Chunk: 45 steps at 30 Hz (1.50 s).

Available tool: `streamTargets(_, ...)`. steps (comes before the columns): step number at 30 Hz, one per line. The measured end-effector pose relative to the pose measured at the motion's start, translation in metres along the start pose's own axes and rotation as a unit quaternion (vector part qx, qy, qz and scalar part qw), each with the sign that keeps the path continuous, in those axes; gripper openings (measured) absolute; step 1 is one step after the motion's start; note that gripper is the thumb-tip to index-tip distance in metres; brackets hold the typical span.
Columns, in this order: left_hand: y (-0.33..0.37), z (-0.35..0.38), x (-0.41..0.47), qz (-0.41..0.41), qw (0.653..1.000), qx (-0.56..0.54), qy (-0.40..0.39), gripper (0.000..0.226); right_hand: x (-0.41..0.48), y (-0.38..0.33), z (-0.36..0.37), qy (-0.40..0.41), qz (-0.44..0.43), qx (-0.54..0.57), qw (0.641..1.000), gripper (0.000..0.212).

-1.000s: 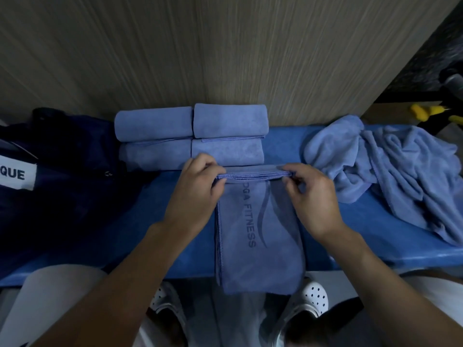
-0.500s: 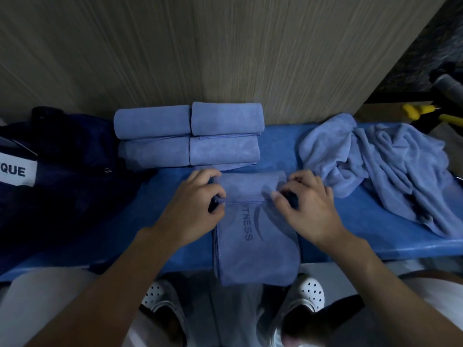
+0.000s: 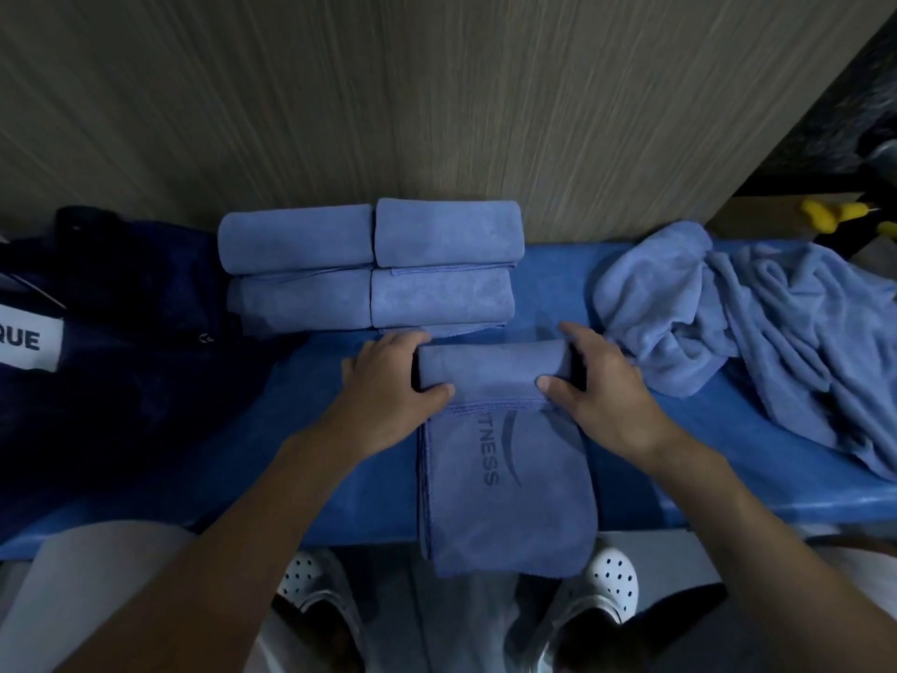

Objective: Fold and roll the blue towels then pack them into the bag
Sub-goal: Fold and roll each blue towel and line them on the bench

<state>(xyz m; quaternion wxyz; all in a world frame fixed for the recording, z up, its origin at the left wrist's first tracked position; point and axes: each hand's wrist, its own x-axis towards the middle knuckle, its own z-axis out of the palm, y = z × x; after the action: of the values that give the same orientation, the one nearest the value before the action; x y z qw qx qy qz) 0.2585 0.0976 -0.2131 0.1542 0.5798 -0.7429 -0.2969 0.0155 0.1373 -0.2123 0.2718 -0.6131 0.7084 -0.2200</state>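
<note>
Head view, looking down: white perforated shoes (image 3: 610,582) stand below the edge of the bench (image 3: 301,459), over which the flat tail of a blue towel (image 3: 505,497), printed "TNESS", hangs toward the floor. Both forearms reach forward from the lower corners. The left hand (image 3: 388,386) and right hand (image 3: 609,395) cup the two ends of the towel's rolled far part. Each grip is clamped on it, thumbs pressed on the near side and fingers curved over the top. Just beyond, four rolled towels (image 3: 373,269) lie in two rows of two against the wood-grain wall (image 3: 437,114). At right sit heaped loose towels (image 3: 738,323); at left lies a dark bag (image 3: 121,381), apparently navy in the dim light, bearing a white label.
</note>
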Motion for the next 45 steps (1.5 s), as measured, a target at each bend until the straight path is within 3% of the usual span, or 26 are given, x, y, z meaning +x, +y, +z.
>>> streamTargets(3,0.002,-0.003,0.0,0.008,0.999,-0.05,0.018,0.031,0.004,-0.001,-0.001,-0.011,-0.02,0.03,0.999,0.033)
streamTargets(6,0.009,-0.006,-0.001,0.04,0.989,-0.124,0.075,0.018,0.005,-0.01,-0.002,0.041,-0.039,0.091,0.994,0.027)
streamTargets(9,0.016,-0.01,-0.004,0.092,0.977,-0.166,0.098,0.023,0.006,-0.014,-0.003,0.099,-0.094,0.05,0.989,0.034)
streamTargets(15,0.006,-0.01,-0.018,0.149,0.98,-0.123,0.049,0.052,-0.009,-0.006,-0.011,0.065,-0.153,-0.006,0.986,0.041)
streamTargets(20,-0.002,-0.006,-0.031,0.209,0.976,-0.031,0.055,0.052,-0.024,0.003,-0.009,0.053,-0.204,-0.065,0.975,0.05)
streamTargets(28,-0.004,0.005,-0.042,0.224,0.973,-0.049,0.022,0.027,-0.037,0.006,-0.006,0.091,-0.228,-0.114,0.963,0.041)
streamTargets(34,0.004,0.007,-0.034,0.237,0.962,0.035,0.129,0.027,-0.027,-0.006,0.0,0.15,-0.217,-0.165,0.95,0.026)
streamTargets(39,0.001,0.011,-0.031,0.214,0.971,0.027,0.101,0.026,-0.027,-0.002,-0.003,0.073,-0.187,-0.211,0.957,0.031)
streamTargets(41,0.001,0.011,-0.033,0.175,0.98,-0.021,0.09,0.032,-0.029,0.0,-0.008,0.036,-0.159,-0.176,0.971,0.032)
streamTargets(45,-0.003,0.01,-0.03,0.127,0.987,-0.064,0.073,0.02,-0.025,-0.002,-0.007,0.048,-0.118,-0.045,0.991,0.022)
